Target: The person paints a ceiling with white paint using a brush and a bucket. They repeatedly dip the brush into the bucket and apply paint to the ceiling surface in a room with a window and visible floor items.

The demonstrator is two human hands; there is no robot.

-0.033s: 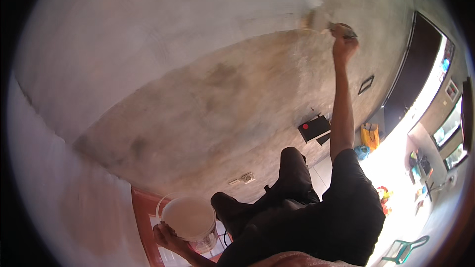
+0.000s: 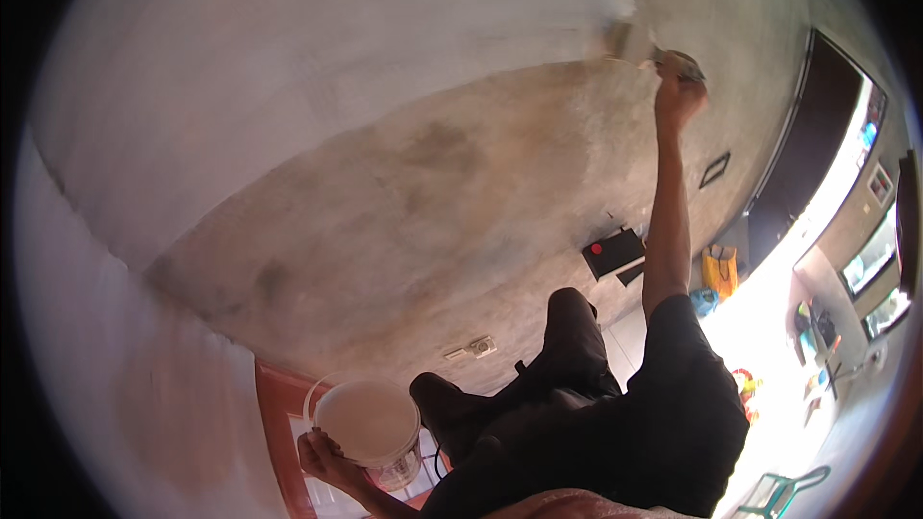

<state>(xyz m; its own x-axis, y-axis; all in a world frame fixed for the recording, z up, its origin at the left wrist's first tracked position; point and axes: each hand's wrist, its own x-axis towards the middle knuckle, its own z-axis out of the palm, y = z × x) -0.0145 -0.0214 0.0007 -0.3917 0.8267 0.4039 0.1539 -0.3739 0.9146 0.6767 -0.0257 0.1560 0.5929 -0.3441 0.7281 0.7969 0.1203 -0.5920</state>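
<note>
So from where I'm sitting on the head feed, I'd call this wall (image 2: pixel 433 202) roughly part done: a pale coat (image 2: pixel 346 58) covers the upper left stretch, ending in a curved edge, while the mottled brown patch below looks uncoated, and so does the greyer area to the right. My right hand (image 2: pixel 681 96) is up high at the end of that edge, fingers wrapped snugly round the handle of a wide brush (image 2: pixel 630 41); its head is blurry, so I can't tell whether the bristles are pressing on the wall. Down low, my left hand (image 2: pixel 329 458) has its fingers hooked on the rim of a white bucket (image 2: pixel 402 469), thumb not clear, pale stuff inside.
</note>
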